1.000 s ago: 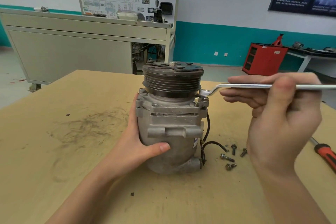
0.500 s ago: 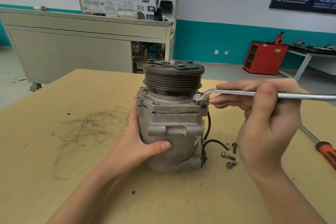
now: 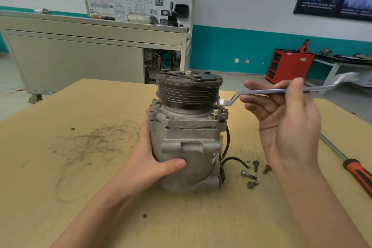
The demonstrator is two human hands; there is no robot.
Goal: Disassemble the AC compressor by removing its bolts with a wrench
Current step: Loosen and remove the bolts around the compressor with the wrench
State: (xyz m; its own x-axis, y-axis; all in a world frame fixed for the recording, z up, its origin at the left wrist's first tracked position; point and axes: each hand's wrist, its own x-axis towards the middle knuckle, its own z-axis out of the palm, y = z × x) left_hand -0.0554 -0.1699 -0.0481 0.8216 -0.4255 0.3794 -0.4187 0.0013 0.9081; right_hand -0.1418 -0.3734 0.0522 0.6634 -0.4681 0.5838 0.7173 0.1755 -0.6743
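Pinching the wrench [image 3: 261,91] shaft between thumb and fingers, right grip [image 3: 285,127]; ring end sits just above a flange bolt [image 3: 216,111]. Left grip [image 3: 149,159] wraps the compressor [image 3: 187,133], upright on the worktop [image 3: 80,187]. Four loose bolts [image 3: 249,175] just right of it, screwdriver [image 3: 356,169] beyond.

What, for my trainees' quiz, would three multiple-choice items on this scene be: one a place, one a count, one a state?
1. Where do the loose bolts lie?
A) on the table, right of the compressor
B) on top of it
C) left of it

2. How many loose bolts are there?
A) two
B) four
C) seven

3. What is the left hand doing?
A) lying flat on the table
B) gripping the compressor
C) holding a bolt

Answers:
1 A, they lie on the wood beside the black wire.
2 B, four separate bolts show there.
3 B, its thumb and palm wrap the grey body.
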